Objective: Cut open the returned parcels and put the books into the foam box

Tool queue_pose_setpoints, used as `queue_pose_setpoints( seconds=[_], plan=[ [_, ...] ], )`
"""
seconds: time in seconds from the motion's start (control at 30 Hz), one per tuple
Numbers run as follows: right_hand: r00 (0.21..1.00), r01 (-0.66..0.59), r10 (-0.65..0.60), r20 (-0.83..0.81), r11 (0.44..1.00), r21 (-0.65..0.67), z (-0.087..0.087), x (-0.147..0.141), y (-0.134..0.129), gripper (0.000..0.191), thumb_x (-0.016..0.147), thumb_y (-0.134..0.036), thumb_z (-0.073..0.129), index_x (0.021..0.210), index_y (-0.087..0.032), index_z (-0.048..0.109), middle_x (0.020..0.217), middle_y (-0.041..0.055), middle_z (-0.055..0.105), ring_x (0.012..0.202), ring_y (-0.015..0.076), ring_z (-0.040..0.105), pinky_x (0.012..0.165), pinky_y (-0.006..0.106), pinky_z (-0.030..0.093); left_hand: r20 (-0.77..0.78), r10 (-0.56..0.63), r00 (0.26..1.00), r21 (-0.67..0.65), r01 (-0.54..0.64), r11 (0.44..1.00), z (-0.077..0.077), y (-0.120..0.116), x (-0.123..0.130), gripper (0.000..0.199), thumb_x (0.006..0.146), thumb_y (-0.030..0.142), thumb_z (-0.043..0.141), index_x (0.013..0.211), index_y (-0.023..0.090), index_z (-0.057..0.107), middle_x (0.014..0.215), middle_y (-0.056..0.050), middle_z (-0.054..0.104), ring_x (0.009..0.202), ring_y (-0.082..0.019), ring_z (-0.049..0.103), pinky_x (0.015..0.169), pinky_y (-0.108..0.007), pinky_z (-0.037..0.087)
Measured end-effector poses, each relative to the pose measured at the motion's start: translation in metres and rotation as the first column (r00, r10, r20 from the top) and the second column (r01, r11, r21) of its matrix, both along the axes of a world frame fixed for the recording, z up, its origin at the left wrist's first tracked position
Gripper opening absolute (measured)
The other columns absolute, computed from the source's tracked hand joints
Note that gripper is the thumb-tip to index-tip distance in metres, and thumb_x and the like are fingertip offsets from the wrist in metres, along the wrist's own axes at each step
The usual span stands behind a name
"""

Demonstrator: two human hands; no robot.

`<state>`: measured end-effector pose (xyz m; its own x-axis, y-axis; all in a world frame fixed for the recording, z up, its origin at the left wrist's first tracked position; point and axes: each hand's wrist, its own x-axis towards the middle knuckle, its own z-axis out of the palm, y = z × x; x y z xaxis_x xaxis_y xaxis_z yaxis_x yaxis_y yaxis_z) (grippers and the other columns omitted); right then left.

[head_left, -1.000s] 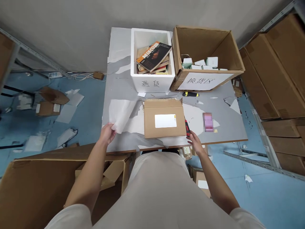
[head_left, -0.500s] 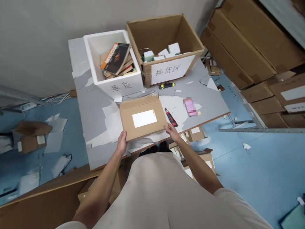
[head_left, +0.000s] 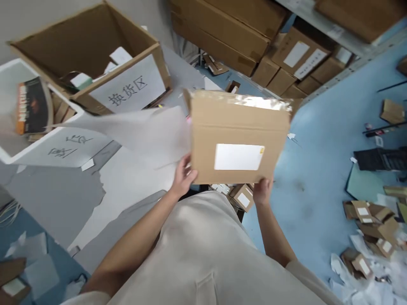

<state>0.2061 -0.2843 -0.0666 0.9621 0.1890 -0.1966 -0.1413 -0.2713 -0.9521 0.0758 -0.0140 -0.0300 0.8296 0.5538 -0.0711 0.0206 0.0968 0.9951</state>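
Note:
A flat cardboard box (head_left: pixel 203 148) with a white label is held up off the table, past its right side. Its top flap stands raised, and shiny torn material shows along the upper edge. My left hand (head_left: pixel 183 178) is closed on the box's lower left corner. At the lower right edge, my right hand (head_left: pixel 263 191) grips it, with the fingers partly hidden behind the cardboard. A translucent sheet (head_left: pixel 152 131), blurred by motion, lies or floats just left of the box, over the table (head_left: pixel 73 190).
A white foam box (head_left: pixel 68 146) with books and a large cardboard carton (head_left: pixel 127 89) with small white boxes stand at the left. Stacked cartons (head_left: pixel 222 34) and a shelf line the far right. Opened boxes (head_left: pixel 362 212) and wrapping litter the blue floor (head_left: pixel 302 233).
The cardboard box has been lifted off the table, with both hands still on it. My view has turned to the right. A translucent sheet now shows beside the box.

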Motion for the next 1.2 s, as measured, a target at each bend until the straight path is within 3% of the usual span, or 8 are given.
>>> queue_pose_setpoints(
  seconds=[0.13, 0.3, 0.53, 0.73, 0.9, 1.0, 1.07, 1.2],
  plan=[
    [0.819, 0.532, -0.558, 0.132, 0.826, 0.186, -0.001, -0.017, -0.084, 0.055, 0.084, -0.058, 0.044, 0.132, -0.03, 0.043, 0.133, 0.0049, 0.048, 0.124, 0.026, 0.047, 0.083, 0.042, 0.054, 0.019, -0.417, 0.909, -0.256, 0.407, 0.877, -0.017, -0.079, 0.086, 0.076, 0.071, 0.056, 0.069, 0.132, 0.017, 0.046, 0.134, -0.014, 0.053, 0.125, -0.029, 0.047, 0.099, -0.039, 0.042],
    [0.697, 0.712, -0.717, 0.028, 0.696, 0.097, -0.01, -0.052, -0.139, 0.047, 0.083, -0.056, 0.05, 0.116, -0.023, 0.053, 0.123, 0.0053, 0.051, 0.116, 0.0212, 0.05, 0.079, 0.039, 0.058, -0.062, -0.662, 0.747, -0.51, 0.546, 0.664, -0.047, -0.13, 0.127, 0.078, 0.07, 0.066, 0.064, 0.129, 0.017, 0.05, 0.127, -0.013, 0.059, 0.12, -0.03, 0.053, 0.095, -0.041, 0.044],
    [0.71, 0.696, -0.677, 0.192, 0.716, -0.048, -0.023, -0.049, -0.136, 0.059, 0.077, -0.05, 0.06, 0.127, -0.022, 0.046, 0.136, 0.0116, 0.047, 0.128, 0.0252, 0.045, 0.09, 0.042, 0.051, -0.126, -0.569, 0.813, -0.397, 0.484, 0.78, -0.057, -0.105, 0.132, 0.066, 0.072, 0.058, 0.067, 0.124, 0.02, 0.054, 0.14, -0.015, 0.049, 0.118, -0.028, 0.056, 0.095, -0.041, 0.044],
    [0.915, 0.395, -0.389, 0.103, 0.917, -0.047, -0.037, -0.005, -0.083, 0.051, 0.077, -0.048, 0.061, 0.118, -0.02, 0.049, 0.106, 0.0091, 0.064, 0.079, 0.0168, 0.067, 0.075, 0.038, 0.055, -0.188, -0.393, 0.9, -0.167, 0.365, 0.916, -0.051, -0.045, 0.087, 0.057, 0.072, 0.049, 0.07, 0.116, 0.016, 0.058, 0.118, -0.015, 0.064, 0.094, -0.022, 0.067, 0.094, -0.043, 0.048],
    [0.987, -0.154, 0.157, 0.034, 0.985, -0.083, -0.042, 0.041, 0.002, 0.044, 0.082, -0.049, 0.055, 0.114, -0.018, 0.053, 0.094, 0.0082, 0.068, 0.073, 0.0171, 0.067, 0.074, 0.038, 0.055, -0.367, 0.024, 0.93, -0.054, -0.047, 0.997, -0.052, 0.017, 0.004, 0.064, 0.065, 0.058, 0.071, 0.11, 0.014, 0.06, 0.113, -0.016, 0.067, 0.096, -0.025, 0.067, 0.093, -0.044, 0.048],
    [0.874, -0.472, 0.486, 0.028, 0.861, -0.191, -0.036, 0.061, 0.061, 0.041, 0.086, -0.045, 0.05, 0.116, -0.018, 0.054, 0.101, 0.0107, 0.068, 0.083, 0.0192, 0.068, 0.079, 0.038, 0.054, -0.488, 0.249, 0.836, -0.02, -0.296, 0.955, -0.055, 0.039, -0.055, 0.068, 0.065, 0.064, 0.067, 0.113, 0.015, 0.059, 0.116, -0.017, 0.065, 0.103, -0.028, 0.065, 0.094, -0.046, 0.047],
    [0.739, -0.638, 0.674, 0.0, 0.698, -0.325, -0.03, 0.067, 0.101, 0.038, 0.088, -0.04, 0.049, 0.118, -0.017, 0.055, 0.105, 0.0114, 0.068, 0.086, 0.0197, 0.067, 0.08, 0.036, 0.053, -0.547, 0.355, 0.758, 0.001, -0.424, 0.906, -0.056, 0.043, -0.093, 0.07, 0.066, 0.066, 0.064, 0.115, 0.015, 0.058, 0.119, -0.017, 0.064, 0.106, -0.029, 0.064, 0.093, -0.048, 0.047],
    [0.26, -0.755, 0.957, -0.129, 0.118, -0.645, -0.022, 0.049, 0.186, 0.039, 0.089, -0.03, 0.05, 0.126, -0.018, 0.054, 0.114, 0.0135, 0.066, 0.097, 0.0236, 0.065, 0.087, 0.037, 0.049, -0.595, 0.522, 0.611, 0.093, -0.593, 0.8, -0.053, 0.027, -0.165, 0.07, 0.067, 0.064, 0.063, 0.116, 0.015, 0.059, 0.12, -0.017, 0.064, 0.107, -0.03, 0.063, 0.094, -0.047, 0.048]
  ],
)
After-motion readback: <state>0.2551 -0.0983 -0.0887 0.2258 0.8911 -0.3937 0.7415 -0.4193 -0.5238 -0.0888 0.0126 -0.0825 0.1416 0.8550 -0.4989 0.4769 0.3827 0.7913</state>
